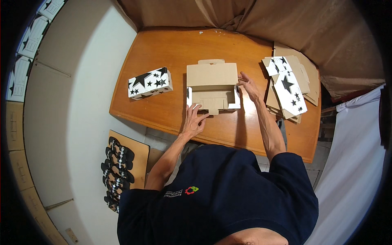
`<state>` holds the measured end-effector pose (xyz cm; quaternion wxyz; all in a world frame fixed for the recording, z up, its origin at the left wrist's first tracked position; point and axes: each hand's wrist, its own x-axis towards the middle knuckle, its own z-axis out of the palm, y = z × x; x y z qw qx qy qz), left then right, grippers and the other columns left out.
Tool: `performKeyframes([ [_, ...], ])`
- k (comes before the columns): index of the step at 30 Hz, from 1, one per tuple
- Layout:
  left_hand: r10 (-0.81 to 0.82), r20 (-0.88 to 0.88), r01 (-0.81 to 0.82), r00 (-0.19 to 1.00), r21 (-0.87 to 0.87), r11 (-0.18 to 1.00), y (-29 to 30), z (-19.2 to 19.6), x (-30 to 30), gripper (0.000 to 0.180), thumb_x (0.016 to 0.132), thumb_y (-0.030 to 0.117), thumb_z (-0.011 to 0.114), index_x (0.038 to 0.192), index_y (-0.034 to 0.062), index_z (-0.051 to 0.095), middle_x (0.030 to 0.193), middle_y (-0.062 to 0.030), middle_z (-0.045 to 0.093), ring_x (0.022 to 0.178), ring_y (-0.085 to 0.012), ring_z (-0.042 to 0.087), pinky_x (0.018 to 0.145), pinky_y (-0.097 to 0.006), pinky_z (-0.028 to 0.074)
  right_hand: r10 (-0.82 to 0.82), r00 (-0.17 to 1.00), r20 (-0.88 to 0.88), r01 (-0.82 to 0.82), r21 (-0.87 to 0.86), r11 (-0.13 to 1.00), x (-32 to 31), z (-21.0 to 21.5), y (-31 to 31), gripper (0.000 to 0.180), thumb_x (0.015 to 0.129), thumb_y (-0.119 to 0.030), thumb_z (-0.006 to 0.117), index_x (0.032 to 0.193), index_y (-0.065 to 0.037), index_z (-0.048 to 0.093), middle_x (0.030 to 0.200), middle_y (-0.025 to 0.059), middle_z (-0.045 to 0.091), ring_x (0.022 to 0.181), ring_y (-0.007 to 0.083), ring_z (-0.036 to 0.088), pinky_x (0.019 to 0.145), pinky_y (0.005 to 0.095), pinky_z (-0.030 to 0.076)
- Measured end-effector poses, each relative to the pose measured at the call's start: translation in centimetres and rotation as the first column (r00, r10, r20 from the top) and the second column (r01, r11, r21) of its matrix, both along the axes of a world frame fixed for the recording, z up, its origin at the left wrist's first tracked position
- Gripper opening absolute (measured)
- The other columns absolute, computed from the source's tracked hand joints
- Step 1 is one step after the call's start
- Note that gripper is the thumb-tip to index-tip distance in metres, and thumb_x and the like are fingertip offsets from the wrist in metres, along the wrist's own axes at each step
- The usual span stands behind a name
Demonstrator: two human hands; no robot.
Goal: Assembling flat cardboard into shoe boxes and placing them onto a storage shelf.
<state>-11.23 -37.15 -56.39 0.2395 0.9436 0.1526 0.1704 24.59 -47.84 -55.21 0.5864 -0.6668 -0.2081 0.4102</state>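
Note:
A cardboard box [212, 74] stands on the wooden table in front of me, its plain brown lid raised at the back. The outer sides that show are white with some black. A small tab sticks out at its front. My left hand [193, 123] touches the front left corner with fingers spread, one digit reaching toward the front tab. At the right side, my right hand [250, 87] has its fingers stretched out and apart by the lid's edge and the right wall. The inside of the box shows bare brown cardboard.
A closed white box with black stars [150, 83] lies left on the table [163, 49]. To the right are stacked flat cardboard blanks [304, 77], with a star-printed blank [289, 87] on top. Black sandals [118, 171] lie on a board at lower left. Brown cloth [286, 20] hangs behind.

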Motion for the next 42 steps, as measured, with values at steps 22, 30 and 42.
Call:
performKeyframes([
  [22,0.204,0.093,-0.199,0.975,-0.062,0.978,-1.4,0.1,-3.1,0.050,0.088,0.014,0.074,0.137,0.0149,0.065,0.147,-0.0216,0.046,0.141,-0.0432,0.040,0.120,-0.060,0.030,0.322,0.312,0.894,-0.139,-0.292,0.946,-8.9,1.7,-6.8,0.084,0.071,-0.071,0.082,0.139,-0.025,0.065,0.163,0.0085,0.040,0.154,0.0363,0.029,0.125,0.0682,0.015],
  [30,0.143,0.012,-0.140,0.990,-0.136,0.981,4.1,1.6,0.7,0.077,0.081,0.037,0.088,0.150,0.0243,0.057,0.165,-0.0203,0.029,0.153,-0.0451,0.023,0.123,-0.056,0.030,0.394,0.270,0.879,-0.277,-0.321,0.906,-10.6,1.1,-3.8,0.072,0.080,-0.061,0.080,0.138,-0.022,0.065,0.158,0.0056,0.048,0.149,0.0324,0.038,0.122,0.0617,0.033],
  [42,0.139,0.048,-0.137,0.989,-0.043,0.990,4.1,1.6,0.8,0.061,0.084,0.034,0.086,0.140,0.0193,0.066,0.155,-0.0189,0.043,0.146,-0.0435,0.036,0.117,-0.053,0.041,0.358,0.231,0.905,-0.302,-0.283,0.910,-10.4,0.4,-4.6,0.052,0.091,-0.045,0.074,0.137,-0.022,0.063,0.153,0.0035,0.052,0.145,0.0293,0.043,0.120,0.0534,0.040],
])
